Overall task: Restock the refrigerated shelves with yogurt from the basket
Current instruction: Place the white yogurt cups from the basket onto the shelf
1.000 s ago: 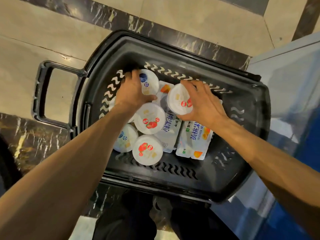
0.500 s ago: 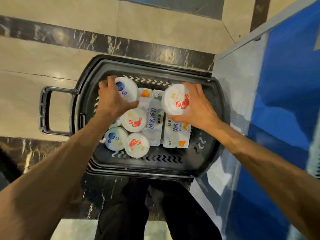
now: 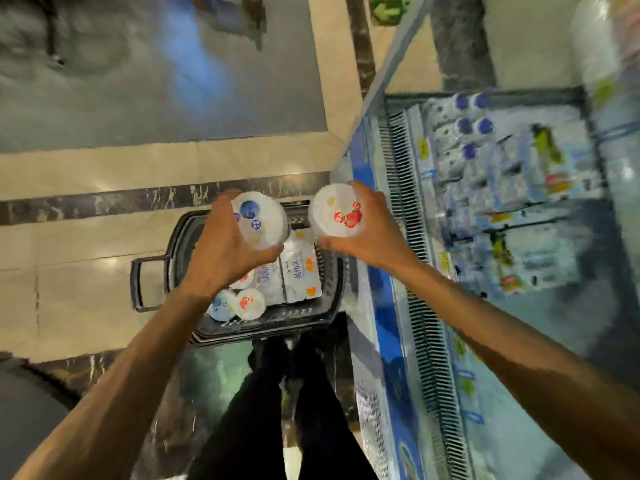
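One blueberry yogurt (image 3: pixel 260 224), one strawberry yogurt (image 3: pixel 336 212), both white-lidded.

The left arm (image 3: pixel 138 358) and right arm (image 3: pixel 502 341), both bare, reach forward from the lower corners of the view, forearms converging toward the middle. The left hand (image 3: pixel 225 258) curls round a blue-print cup (image 3: pixel 261 223), fingers over its far side, thumb at its near edge. The right hand (image 3: pixel 370 233) grips a red-print cup (image 3: pixel 337 211), fingers wrapped over the far rim, thumb along the near side. The hands are about level, near each other but apart. Below them are the person's legs (image 3: pixel 311 410) in dark trousers.
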